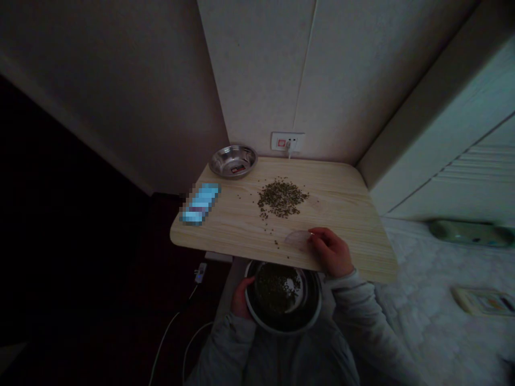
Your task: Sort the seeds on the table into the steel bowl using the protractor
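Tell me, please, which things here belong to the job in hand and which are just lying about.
In use:
right hand, on a clear plastic scraper
left hand, at a steel bowl holding dark grains
dark grains, spread on a wooden board

Lying about:
steel dish
pixelated phone
wall socket

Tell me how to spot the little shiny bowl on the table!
Find the pale wooden table that stands against the wall, just below the white wall socket. Look at the table's back corner, to the left of the socket, for a small, shallow steel dish. It is the only dish on the tabletop, and it has a small dark label inside instead of the pile of little dark seeds lying nearby.
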{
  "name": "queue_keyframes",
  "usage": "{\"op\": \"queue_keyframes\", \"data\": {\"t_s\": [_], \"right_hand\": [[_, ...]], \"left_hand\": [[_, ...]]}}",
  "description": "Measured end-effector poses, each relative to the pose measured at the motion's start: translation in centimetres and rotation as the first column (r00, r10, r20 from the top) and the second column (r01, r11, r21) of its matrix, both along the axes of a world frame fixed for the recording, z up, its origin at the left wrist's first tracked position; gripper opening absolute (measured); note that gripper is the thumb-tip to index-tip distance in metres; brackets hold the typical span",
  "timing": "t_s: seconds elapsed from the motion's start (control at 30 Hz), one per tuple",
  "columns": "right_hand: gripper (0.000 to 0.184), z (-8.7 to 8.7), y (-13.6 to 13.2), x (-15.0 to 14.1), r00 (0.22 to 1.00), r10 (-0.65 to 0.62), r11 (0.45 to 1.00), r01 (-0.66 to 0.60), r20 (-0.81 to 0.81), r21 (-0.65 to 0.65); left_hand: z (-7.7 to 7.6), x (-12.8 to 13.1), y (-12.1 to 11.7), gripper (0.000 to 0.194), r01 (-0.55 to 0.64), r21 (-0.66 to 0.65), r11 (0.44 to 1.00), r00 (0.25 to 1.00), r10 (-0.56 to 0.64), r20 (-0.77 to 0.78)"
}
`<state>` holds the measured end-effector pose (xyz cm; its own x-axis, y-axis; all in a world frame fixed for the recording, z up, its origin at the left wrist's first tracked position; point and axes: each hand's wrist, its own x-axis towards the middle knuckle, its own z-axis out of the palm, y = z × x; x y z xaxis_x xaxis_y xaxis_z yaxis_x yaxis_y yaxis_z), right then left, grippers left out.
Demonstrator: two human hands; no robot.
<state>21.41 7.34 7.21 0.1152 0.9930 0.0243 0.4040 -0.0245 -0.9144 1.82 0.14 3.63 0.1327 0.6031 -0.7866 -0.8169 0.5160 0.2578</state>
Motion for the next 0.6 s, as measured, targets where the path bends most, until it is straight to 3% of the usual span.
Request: {"op": "queue_keyframes", "data": {"t_s": [0.33, 0.6], "right_hand": [[0.023, -0.1, -1.8, 0.4, 0.990, 0.014, 1.000, -0.015, 0.140, 0.006], [0.024, 0.5, -2.1, 0.3, 0.936, 0.277, 0.961, -0.274, 0.218, -0.045]], "left_hand": [[0.5, 0.5, 0.0, 0.021, 0.031, 0.015, 0.999, 0.999, -0.032, 0.026], [1.0, 0.4, 0.2, 0.026, 0.033, -0.005, 0.999, 0.998, -0.033, 0.044]]}}
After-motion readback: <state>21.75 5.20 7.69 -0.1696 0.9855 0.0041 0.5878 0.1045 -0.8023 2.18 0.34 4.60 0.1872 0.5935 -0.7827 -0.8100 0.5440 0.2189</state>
